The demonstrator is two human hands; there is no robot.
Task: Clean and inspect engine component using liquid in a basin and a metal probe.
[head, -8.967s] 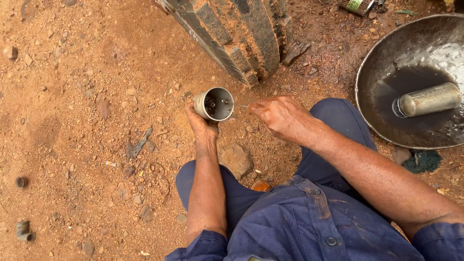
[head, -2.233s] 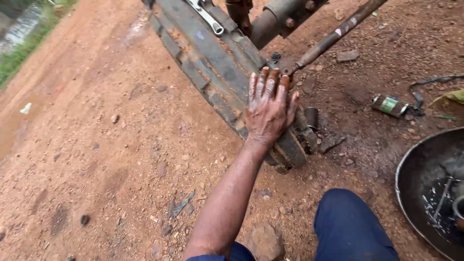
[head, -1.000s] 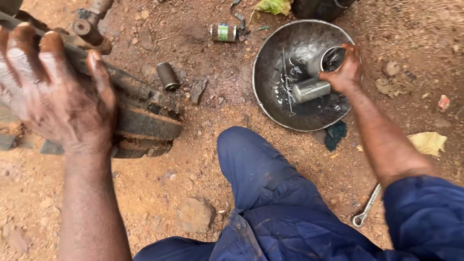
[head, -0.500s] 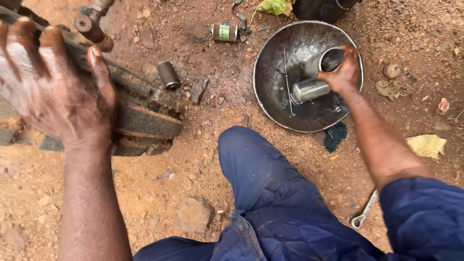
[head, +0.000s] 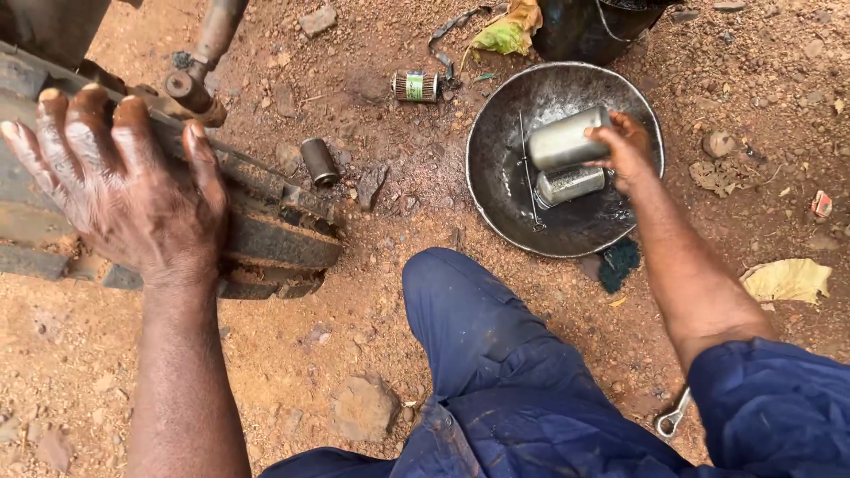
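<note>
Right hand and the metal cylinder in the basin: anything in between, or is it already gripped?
Nothing visible between them. The right hand already grips one end of the upper metal cylinder, above the round metal basin. A second cylinder lies just below it in the basin, beside the hand and not blocking the grip.

Two bare hands: left hand [head: 133, 199] spread flat on one ribbed black rubber tyre [head: 274, 235], right hand [head: 627, 146] gripping one of two silvery metal cylinders [head: 567, 139], the other cylinder [head: 571, 184] lying in one round dark metal basin [head: 496, 150]. One thin wire rod [head: 526, 173] inside that basin. One short dark metal sleeve [head: 320, 162] on the red dirt. One small ribbed filter with green band [head: 416, 86]. One black bucket [head: 589, 26]. One steel spanner [head: 673, 416]. Two dry yellow leaves [head: 788, 279], [head: 509, 31]. One dark blue rag [head: 618, 263].
</note>
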